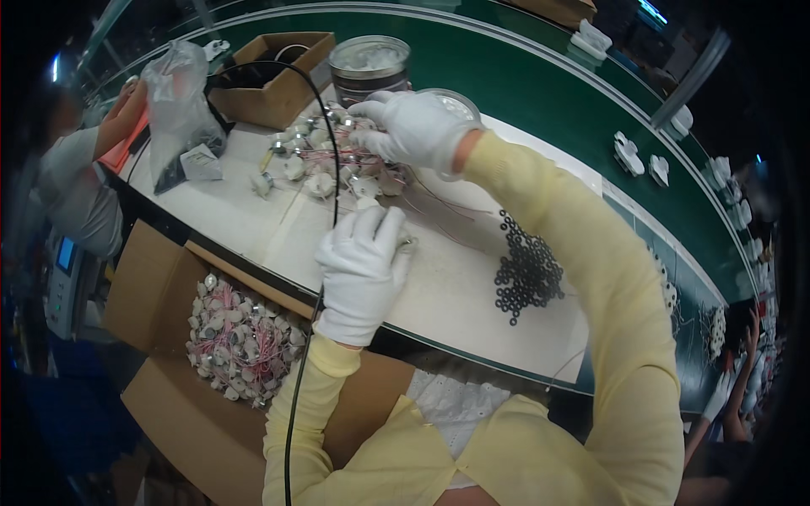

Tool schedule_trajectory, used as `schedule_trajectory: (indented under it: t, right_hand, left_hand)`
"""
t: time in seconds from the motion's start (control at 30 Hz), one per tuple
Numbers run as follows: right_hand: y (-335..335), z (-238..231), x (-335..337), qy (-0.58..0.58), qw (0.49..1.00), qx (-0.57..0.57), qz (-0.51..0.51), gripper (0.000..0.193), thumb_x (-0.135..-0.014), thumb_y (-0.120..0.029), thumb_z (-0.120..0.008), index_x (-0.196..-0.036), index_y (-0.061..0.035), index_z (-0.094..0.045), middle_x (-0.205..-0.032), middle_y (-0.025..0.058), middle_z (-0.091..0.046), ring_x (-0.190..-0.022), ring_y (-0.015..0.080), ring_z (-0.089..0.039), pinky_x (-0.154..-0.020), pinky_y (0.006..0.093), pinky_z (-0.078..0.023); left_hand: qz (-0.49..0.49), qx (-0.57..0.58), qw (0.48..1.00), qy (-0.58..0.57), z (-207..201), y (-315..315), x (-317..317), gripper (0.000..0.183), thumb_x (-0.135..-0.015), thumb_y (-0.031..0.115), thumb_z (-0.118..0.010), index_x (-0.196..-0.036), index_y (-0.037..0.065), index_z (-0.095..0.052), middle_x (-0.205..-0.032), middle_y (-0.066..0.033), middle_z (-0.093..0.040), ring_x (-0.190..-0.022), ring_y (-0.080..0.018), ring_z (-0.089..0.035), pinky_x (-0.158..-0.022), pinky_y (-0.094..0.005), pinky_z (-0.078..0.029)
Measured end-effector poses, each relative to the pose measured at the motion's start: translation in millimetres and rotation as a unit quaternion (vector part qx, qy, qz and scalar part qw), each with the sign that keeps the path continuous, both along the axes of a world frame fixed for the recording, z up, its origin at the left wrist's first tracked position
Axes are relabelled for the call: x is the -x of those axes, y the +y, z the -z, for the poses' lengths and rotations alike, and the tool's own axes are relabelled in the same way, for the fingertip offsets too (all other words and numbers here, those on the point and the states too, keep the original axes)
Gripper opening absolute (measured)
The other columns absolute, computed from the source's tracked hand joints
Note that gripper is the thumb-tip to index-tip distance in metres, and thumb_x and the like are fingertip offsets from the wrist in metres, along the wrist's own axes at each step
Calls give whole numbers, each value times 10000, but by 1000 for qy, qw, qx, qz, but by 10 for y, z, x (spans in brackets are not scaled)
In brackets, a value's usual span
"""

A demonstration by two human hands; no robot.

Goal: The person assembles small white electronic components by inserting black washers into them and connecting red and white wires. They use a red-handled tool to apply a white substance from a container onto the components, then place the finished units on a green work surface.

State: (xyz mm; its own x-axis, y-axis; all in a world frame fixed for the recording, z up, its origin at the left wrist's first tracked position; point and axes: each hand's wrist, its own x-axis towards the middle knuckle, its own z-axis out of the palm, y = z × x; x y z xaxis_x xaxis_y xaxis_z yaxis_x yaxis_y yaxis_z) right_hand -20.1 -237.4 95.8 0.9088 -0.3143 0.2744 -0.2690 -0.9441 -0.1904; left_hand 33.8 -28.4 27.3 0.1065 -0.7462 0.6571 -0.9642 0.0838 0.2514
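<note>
A pile of small white-and-metal motors with pink wires (321, 184) lies on the white tabletop. My right hand (413, 126), in a white glove, reaches over the far right side of the pile, its fingers apart and their tips among the parts. Nearer to me, my left hand (359, 270), also gloved, is closed at the near edge of the pile. A bit of a small metallic piece (408, 244) shows beside its fingers; the rest is hidden. To the right, many black rings (527, 270) lie spread on the table.
An open cardboard box (160, 295) below the table's edge holds more wired motors (240, 337). Behind the pile stand a metal can (369, 67), a smaller carton (295, 97) and a clear plastic bag (173, 93). A black cable (336, 160) crosses the view. Beyond runs a green conveyor (523, 93).
</note>
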Motion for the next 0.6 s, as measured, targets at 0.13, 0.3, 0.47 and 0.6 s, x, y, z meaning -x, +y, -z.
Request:
schedule_trajectory:
  t: [0.13, 0.3, 0.47, 0.6]
  right_hand:
    - [-54, 143, -648, 158, 977, 2, 145, 454, -1037, -408, -491, -1304, -84, -665, -1186, 209, -716, -1077, 412, -694, -923, 502, -548]
    - [-205, 359, -819, 113, 985, -29, 130, 481, -1050, -429, -474, -1313, -60, -633, -1084, 263, -733, -1023, 442, -701, -918, 523, -544]
    - [-254, 480, -733, 74, 985, -88, 128, 524, -1055, -480, -499, -1301, -28, -597, -1064, 299, -719, -1015, 481, -682, -912, 531, -522]
    - [-135, 479, -559, 45, 985, -142, 93, 484, -1057, -457, -524, -1260, -27, -616, -1011, 308, -714, -995, 498, -673, -878, 535, -518]
  left_hand:
    - [16, -17, 999, 32, 56, -11, -29, 414, -757, 163, -814, -1133, 65, -674, -1052, -95, -658, -926, -317, -641, -770, -444, -522]
    - [8, 15, 999, 50, 76, 4, -34, 396, -747, 158, -812, -1105, 70, -667, -1017, -83, -647, -910, -304, -634, -759, -442, -523]
    - [14, 0, 998, 66, 55, 14, -43, 398, -746, 164, -816, -1105, 69, -674, -1023, -80, -648, -963, -302, -648, -785, -432, -532]
    - [10, 23, 998, 55, 81, 2, -46, 389, -748, 172, -819, -1100, 62, -693, -1046, -90, -659, -1017, -305, -661, -816, -425, -542]
